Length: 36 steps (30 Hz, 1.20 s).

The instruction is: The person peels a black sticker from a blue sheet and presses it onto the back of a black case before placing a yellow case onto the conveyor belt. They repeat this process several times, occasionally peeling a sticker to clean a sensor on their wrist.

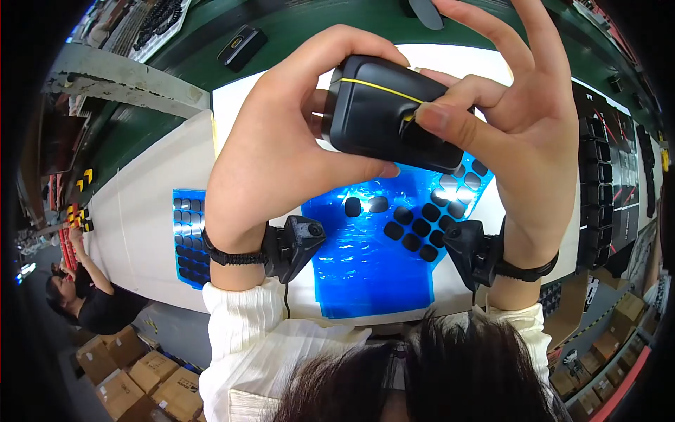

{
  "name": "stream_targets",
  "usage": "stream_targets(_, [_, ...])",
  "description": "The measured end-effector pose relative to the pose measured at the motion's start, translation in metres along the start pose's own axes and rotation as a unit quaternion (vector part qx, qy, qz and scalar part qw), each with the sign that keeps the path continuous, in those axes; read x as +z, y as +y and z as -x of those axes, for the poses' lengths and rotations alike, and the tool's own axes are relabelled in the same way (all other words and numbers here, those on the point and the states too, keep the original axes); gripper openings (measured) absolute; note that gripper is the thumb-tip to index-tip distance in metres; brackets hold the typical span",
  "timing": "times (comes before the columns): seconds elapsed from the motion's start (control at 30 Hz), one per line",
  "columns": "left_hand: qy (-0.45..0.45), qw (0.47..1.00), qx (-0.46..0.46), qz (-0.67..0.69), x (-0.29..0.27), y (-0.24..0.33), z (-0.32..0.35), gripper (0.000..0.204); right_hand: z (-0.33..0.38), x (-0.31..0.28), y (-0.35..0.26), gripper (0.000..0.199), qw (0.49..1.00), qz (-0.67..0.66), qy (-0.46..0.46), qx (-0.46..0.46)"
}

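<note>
Right over the white board, both hands are up close together, sharing one grip! The left hand cups the end on its side, fingers arched over the far edge, thumb lying along the near one. The right hand comes in with thumb and forefinger pinching the other end, its remaining fingers flared wide. Between them sits the black case, tilted: smooth, glossy, round-cornered, a thin yellow line running along it, another touch of yellow by a dark notch next to the right thumb. Below the hands, blue film gleams, dotted with rounded black pieces. Out past the left hand, a similar black case rests on the green surface. Farther left, a person in black reaches out.
</note>
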<state>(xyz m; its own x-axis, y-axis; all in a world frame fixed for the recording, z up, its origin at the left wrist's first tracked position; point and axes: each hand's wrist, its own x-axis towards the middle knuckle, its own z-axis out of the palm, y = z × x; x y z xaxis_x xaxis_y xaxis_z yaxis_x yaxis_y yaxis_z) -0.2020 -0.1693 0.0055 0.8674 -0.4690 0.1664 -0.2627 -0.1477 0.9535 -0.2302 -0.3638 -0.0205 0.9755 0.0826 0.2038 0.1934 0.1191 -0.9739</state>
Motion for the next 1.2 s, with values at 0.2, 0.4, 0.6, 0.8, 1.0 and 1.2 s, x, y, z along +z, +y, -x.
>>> stream_targets(0.2, [0.007,1.0,0.004,0.004,0.0,0.002,0.002,0.068,0.001,0.005,0.0,0.08,0.999,-0.033,0.004,0.015])
stream_targets(0.4, [0.01,1.0,0.002,-0.004,0.001,0.002,0.001,0.069,0.003,0.007,0.003,0.081,0.997,-0.066,0.011,0.033])
stream_targets(0.6, [0.047,0.999,-0.013,0.008,0.003,0.001,0.003,0.069,0.017,0.014,-0.001,0.081,0.994,-0.103,0.007,0.046])
stream_targets(0.8, [0.115,0.992,0.029,-0.033,0.01,0.014,0.008,0.071,0.005,0.035,-0.012,0.082,0.99,-0.14,0.003,0.036])
stream_targets(1.0, [0.111,0.991,0.075,-0.031,0.013,0.015,0.012,0.071,0.008,0.031,-0.024,0.082,0.986,-0.164,0.005,0.023])
stream_targets(1.2, [0.086,0.993,0.081,0.006,0.012,0.02,0.012,0.067,-0.018,0.033,-0.033,0.083,0.985,-0.17,-0.014,0.007])
